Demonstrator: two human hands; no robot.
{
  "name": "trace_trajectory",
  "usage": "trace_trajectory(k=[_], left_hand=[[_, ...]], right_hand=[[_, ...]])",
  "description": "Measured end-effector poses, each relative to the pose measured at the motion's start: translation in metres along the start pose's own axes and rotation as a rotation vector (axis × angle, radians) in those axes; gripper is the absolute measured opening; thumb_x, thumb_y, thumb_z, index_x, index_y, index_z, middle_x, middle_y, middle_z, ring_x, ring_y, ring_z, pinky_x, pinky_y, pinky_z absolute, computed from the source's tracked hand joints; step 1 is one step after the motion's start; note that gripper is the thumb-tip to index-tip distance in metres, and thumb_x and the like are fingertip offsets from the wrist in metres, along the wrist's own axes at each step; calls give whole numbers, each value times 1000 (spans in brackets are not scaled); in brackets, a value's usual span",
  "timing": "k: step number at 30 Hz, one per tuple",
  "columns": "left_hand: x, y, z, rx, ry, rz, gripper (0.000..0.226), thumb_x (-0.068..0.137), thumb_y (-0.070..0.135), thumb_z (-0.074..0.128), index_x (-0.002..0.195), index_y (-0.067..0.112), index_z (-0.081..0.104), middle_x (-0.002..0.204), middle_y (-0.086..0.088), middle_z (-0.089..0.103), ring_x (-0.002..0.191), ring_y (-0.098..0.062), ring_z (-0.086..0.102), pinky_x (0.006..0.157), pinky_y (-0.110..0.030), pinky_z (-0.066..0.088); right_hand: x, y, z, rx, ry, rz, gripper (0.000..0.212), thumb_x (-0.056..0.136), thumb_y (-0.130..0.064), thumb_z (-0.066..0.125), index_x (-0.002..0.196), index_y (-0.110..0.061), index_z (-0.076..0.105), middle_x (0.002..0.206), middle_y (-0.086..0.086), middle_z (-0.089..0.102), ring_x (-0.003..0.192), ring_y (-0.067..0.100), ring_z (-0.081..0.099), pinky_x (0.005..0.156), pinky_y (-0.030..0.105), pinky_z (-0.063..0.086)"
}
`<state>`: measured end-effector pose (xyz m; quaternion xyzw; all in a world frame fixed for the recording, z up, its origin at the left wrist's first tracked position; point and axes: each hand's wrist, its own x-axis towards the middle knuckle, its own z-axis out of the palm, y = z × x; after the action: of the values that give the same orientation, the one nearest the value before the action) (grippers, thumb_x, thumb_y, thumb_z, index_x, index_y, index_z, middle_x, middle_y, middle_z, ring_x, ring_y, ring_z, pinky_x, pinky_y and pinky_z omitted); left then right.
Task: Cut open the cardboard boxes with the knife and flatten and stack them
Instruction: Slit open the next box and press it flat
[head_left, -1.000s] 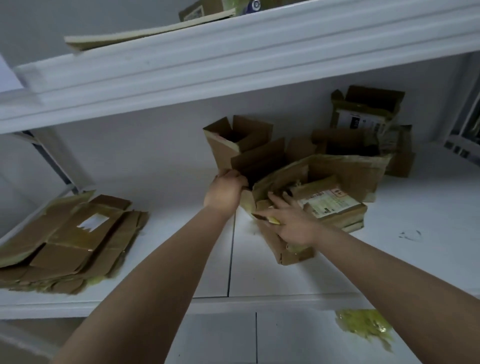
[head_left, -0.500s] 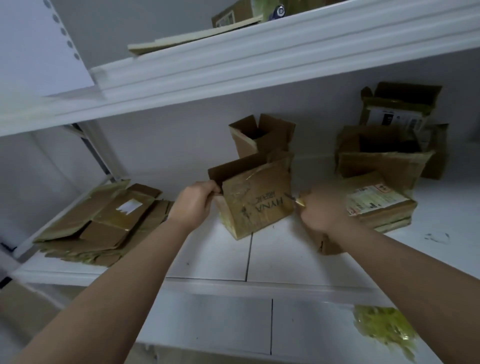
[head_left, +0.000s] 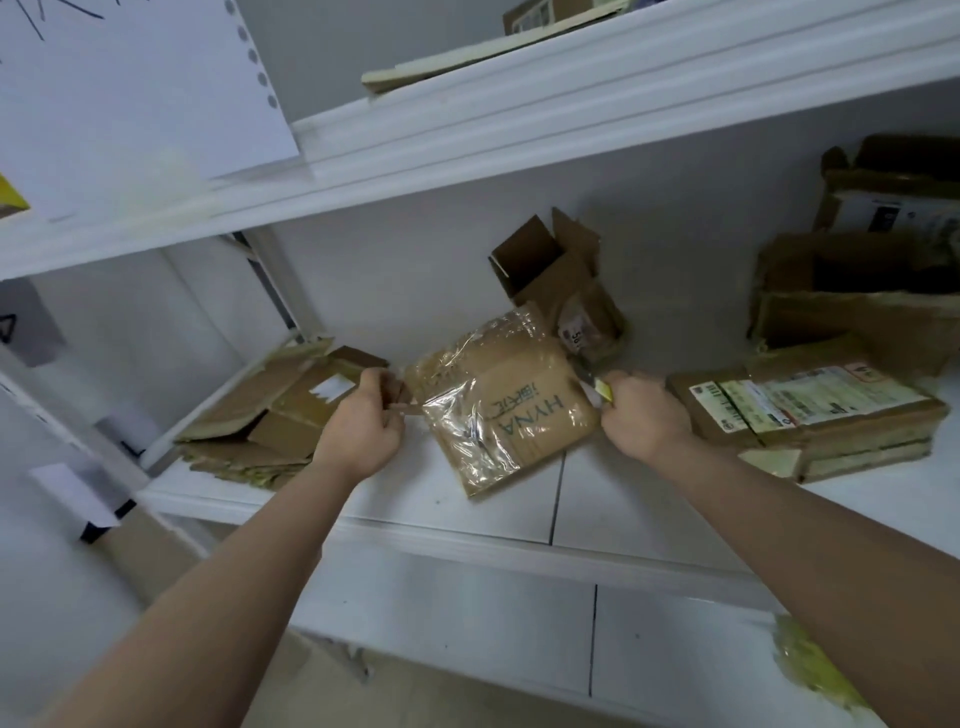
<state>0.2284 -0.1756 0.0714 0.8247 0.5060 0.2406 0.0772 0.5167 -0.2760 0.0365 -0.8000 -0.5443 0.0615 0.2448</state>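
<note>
Tape-wrapped brown cardboard box (head_left: 506, 402) printed HYNA, tilted on the white shelf, yellow-handled knife (head_left: 602, 388) at its right edge, blade perhaps touching, flattened cardboard stack (head_left: 270, 415) at left, open boxes (head_left: 556, 270) behind, labelled box (head_left: 810, 410) at right

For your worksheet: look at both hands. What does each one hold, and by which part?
The left hand grips the taped HYNA box by its left edge flap. The right hand holds the knife by its yellow handle, blade at the box's right edge.
</note>
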Motion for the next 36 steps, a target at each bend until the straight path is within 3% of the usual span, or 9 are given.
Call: trace_trajectory(k=[4,9,17,20,22,25,28,31,36], left_hand=[[8,0,3,56,-17,6,25,88,4,53,113,6,58,103,-10,66,98,-30,60,77,-30,42],[13,-2,2,121,-80,-140,16,88,21,56,93,6,56,84,-13,63,83,-33,57,71,-36,46],[8,15,-3,-11,-331,-322,18,79,21,52,65,10,53,67,-7,57,61,-24,53,52,-26,41],[5,18,2,-61,-491,-412,9,84,15,55,80,10,61,85,-8,65,73,-21,63,58,-27,48],[6,16,4,-59,-530,-444,14,88,22,52,93,11,60,94,-7,67,80,-20,67,64,-29,48],[11,10,-3,86,-431,-439,19,85,26,52,80,9,60,84,-11,65,70,-25,64,64,-32,48],[15,14,-9,308,-227,-316,24,86,30,51,80,9,61,82,-10,63,78,-30,62,71,-35,52],[20,40,1,210,-116,-142,33,92,33,46,110,12,64,103,-10,67,99,-32,61,81,-37,50],[23,97,49,11,-228,89,60,92,51,50,142,18,43,139,-9,52,126,-29,49,104,-36,41]], right_hand=[[2,0,6,59,-103,14,22,94,-20,45,112,-19,57,109,13,64,101,34,60,82,38,49],[3,-2,8,129,-184,-22,21,97,-24,44,107,-12,59,108,15,62,100,33,58,80,34,46],[14,-5,-4,287,23,21,24,100,-24,40,96,-8,58,101,21,63,97,38,58,79,38,46],[20,-11,-3,349,3,27,29,101,-27,38,100,-7,59,102,20,63,99,37,58,75,34,40],[22,-13,4,420,-17,30,26,100,-28,39,93,-11,57,99,21,64,96,38,60,79,36,47],[19,-10,12,429,-36,89,29,100,-30,40,94,-8,59,93,19,64,90,37,62,78,41,51],[17,-2,16,361,-49,177,33,97,-32,46,98,-4,65,95,18,66,91,35,61,79,38,51],[12,7,22,287,-96,232,28,93,-33,55,102,-8,60,96,12,63,93,31,59,81,35,48],[1,18,34,369,-132,264,33,89,-27,61,113,-8,47,95,4,51,91,22,50,82,31,43]])
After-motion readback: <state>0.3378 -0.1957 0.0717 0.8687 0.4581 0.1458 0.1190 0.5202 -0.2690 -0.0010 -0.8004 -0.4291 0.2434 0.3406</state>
